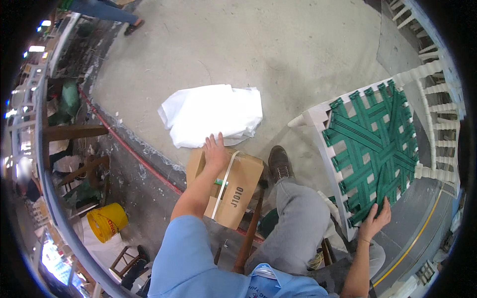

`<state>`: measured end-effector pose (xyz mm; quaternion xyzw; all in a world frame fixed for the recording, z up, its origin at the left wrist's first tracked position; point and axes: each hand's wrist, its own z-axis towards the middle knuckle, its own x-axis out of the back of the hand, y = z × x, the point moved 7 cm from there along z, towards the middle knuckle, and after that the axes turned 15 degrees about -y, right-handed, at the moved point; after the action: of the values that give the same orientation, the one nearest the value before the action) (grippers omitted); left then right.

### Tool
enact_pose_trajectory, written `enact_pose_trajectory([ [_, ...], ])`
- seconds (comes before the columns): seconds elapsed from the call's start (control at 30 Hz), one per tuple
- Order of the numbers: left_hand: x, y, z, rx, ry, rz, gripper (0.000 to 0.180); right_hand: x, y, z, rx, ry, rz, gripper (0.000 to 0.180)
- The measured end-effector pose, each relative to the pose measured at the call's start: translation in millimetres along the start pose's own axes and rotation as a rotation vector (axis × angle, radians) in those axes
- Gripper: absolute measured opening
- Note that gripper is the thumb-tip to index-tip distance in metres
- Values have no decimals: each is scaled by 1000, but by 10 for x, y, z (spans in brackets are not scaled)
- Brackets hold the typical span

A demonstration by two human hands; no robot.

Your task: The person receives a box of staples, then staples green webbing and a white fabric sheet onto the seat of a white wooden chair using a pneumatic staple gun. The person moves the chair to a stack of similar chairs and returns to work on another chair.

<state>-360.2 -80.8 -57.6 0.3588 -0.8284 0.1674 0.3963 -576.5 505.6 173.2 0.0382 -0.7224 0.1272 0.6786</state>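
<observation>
Webbing [380,149] in green is stretched across a white frame [324,149] at the right, its near edge met by the right hand [376,222], fingers partly spread; whether the edge is gripped or merely touched cannot be told. The left hand [216,155], open and grasping nothing, is held over the far edge of a strapped carton [244,181], its fingertips overlapping a white sheet [213,114] on the floor [298,54].

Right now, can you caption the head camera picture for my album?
Left hand over a brown strapped cardboard box, right hand at the edge of a white-framed green woven-webbing seat.
</observation>
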Motion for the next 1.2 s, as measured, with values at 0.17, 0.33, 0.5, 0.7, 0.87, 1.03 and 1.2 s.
enact_pose_trajectory([
  [0.17, -111, -36, 1064, 153, -243, 36, 132, -86, 83, 53, 28, -32, -37, 47],
  [0.33, -362, -139, 1518, 167, -189, 204, 125, -178, 255, 33, -58, -113, -23, 51],
  [0.5, -393, -103, 1741, 44, 39, 129, 72, -188, 279, 13, -111, -139, 31, 55],
  [0.7, -77, -330, 1885, -31, 96, 141, 23, -205, 335, 4, -133, -151, 16, 54],
  [0.87, 935, -622, 1412, -147, 317, 31, 35, -191, 341, -16, -78, -120, 73, 51],
  [1.03, 1988, -1026, 304, -99, 418, -7, 38, -144, 325, 8, -61, -102, 38, 50],
  [1.2, 2726, -1483, -1405, 15, 539, -5, 36, -137, 265, 55, 38, -34, 19, 48],
])
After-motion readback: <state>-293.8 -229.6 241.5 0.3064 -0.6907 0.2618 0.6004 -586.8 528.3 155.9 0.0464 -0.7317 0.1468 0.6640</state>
